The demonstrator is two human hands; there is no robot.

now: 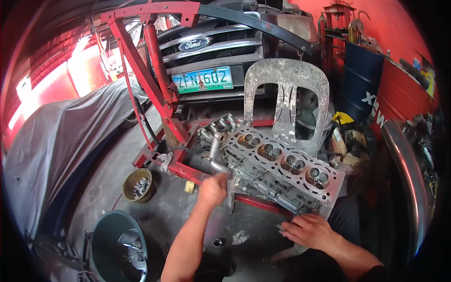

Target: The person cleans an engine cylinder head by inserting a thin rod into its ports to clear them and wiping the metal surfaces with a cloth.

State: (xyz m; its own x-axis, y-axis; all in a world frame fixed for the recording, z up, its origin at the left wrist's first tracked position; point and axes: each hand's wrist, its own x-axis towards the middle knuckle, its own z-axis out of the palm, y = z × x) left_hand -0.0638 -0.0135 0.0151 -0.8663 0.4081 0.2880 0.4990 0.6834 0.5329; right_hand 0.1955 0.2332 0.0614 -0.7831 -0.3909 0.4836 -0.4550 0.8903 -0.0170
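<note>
An engine cylinder head (282,157) lies tilted across a worn grey plastic chair (286,70), its combustion chambers and valves facing up. My left hand (213,190) is closed in a fist just below the bent end of a silvery metal pipe (216,155), at the head's left end. What the fist holds, if anything, is hidden. My right hand (310,231) is at the near right edge of the cylinder head, by the chair seat. Its fingers are bent and close together, and a small pale bit shows at the fingertips, too little to name.
A red engine hoist (152,84) stands before a vehicle's front grille (211,44). On the floor at left are a dark bucket (101,235) and a brown basin (127,188) with metal bits. A blue drum (361,80) stands at the back right, a chrome bumper (408,174) nearer.
</note>
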